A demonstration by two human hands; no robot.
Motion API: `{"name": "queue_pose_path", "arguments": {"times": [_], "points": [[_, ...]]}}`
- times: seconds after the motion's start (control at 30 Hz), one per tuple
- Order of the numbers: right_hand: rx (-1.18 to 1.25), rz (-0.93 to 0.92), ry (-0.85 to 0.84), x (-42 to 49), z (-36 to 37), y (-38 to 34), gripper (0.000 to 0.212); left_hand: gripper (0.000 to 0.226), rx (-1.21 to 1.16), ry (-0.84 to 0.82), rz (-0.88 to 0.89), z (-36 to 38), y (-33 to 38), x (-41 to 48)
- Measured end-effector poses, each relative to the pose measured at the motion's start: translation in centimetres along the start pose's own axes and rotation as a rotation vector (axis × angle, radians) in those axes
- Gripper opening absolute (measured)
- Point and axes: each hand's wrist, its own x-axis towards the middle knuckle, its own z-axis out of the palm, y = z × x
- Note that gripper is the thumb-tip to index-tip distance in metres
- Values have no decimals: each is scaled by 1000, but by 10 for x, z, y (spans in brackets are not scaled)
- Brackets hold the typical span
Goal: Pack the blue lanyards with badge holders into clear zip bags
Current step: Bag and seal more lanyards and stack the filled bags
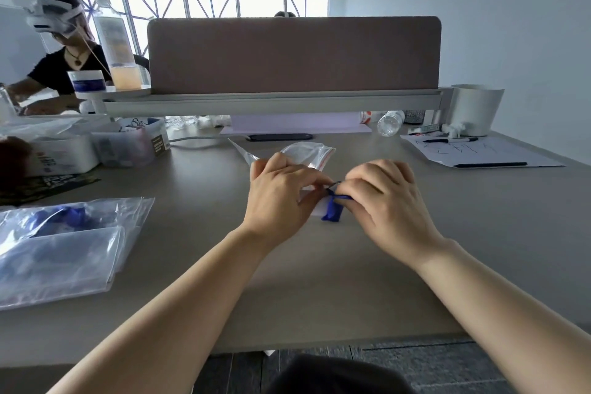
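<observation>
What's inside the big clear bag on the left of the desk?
Bunched blue lanyards show through the clear bag. A flatter clear packet covers its near part, hiding the rest.

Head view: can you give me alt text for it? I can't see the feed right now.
At the middle of a grey desk, the left hand and right hand pinch a bundled blue lanyard against its badge holder. A clear zip bag lies just behind them; packed bags lie at the desk's left.

Glossy clear plastic bags (60,253) lie on a smooth matt desk (479,217).
</observation>
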Motion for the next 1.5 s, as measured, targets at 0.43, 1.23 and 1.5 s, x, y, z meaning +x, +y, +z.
{"name": "queue_pose_path", "arguments": {"times": [0.43, 1.23, 1.5], "points": [[756, 624, -16, -1, 2, 14, 24, 13, -132, -108, 35, -3, 10, 0], [870, 759, -677, -10, 17, 12, 46, 23, -746, 88, -545, -12, -1, 9], [514, 474, -611, -13, 13, 11, 4, 26, -553, 201, -621, -16, -8, 9]]}}
